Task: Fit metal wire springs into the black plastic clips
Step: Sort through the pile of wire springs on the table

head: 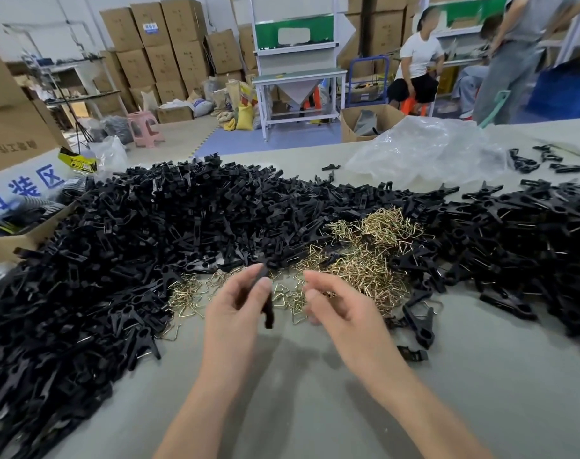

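Grey surface [298, 385] carries a spring pile [364, 260], with black clips [149, 243] heaped left of it. Your left hand [238, 306] pinches one clip [268, 308] just in front of the pile. Your right hand [335, 309] curls its fingers [318, 281] alongside, contents unclear. Judged step: mating spring to clip. Next: seat a spring squarely.

Blue characters "装区" on white sheet [33, 188]; cardboard box [13, 140] print unreadable.

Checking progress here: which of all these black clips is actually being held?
The black clip pinched in the left hand, hanging above the table; every other clip lies in piles or loose.
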### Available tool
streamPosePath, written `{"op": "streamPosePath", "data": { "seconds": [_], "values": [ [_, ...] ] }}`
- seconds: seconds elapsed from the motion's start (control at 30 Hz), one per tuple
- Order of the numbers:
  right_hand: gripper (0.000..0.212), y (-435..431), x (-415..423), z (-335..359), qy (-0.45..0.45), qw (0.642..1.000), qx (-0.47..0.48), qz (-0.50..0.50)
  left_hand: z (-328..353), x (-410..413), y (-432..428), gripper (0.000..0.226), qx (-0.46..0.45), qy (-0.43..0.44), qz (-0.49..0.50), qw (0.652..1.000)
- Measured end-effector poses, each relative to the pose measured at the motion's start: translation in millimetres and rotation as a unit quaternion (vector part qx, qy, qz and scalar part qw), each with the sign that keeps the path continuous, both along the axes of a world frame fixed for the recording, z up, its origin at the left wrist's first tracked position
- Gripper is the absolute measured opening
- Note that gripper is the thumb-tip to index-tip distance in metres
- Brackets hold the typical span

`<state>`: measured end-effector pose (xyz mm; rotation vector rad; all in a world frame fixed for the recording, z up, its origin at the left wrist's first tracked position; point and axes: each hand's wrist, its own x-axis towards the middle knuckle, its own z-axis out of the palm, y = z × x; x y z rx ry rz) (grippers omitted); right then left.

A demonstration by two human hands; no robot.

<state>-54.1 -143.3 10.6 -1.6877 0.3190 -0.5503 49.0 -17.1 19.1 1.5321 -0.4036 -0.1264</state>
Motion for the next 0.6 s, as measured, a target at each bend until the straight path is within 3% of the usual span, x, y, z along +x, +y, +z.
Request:
{"op": "streamPosePath", "data": {
  "seconds": [0.13,0.33,0.43,0.6],
  "values": [
    [0.029,10.4,6.0,-6.9,0.024,0.999,-0.01,0.022,-4.3,-16.6,-17.2,0.017,0.001,-0.008,-0.008,1.0],
    [0.019,8.3,9.3,-6.5,0.013,0.998,0.049,0.047,-2.3,-19.5,-17.0,0.012,-0.003,-0.049,0.044,0.998],
    [0.019,6.6,11.5,-7.3,-0.008,0.993,0.107,0.042,-2.0,-14.1,-12.6,0.018,-0.022,-0.028,0.053,0.998],
    [0.04,-5.5,8.9,-1.2,-0.057,0.982,0.177,0.03,-2.1,-13.7,-7.5,0.027,-0.013,-0.052,0.021,0.998]
  ]
}}
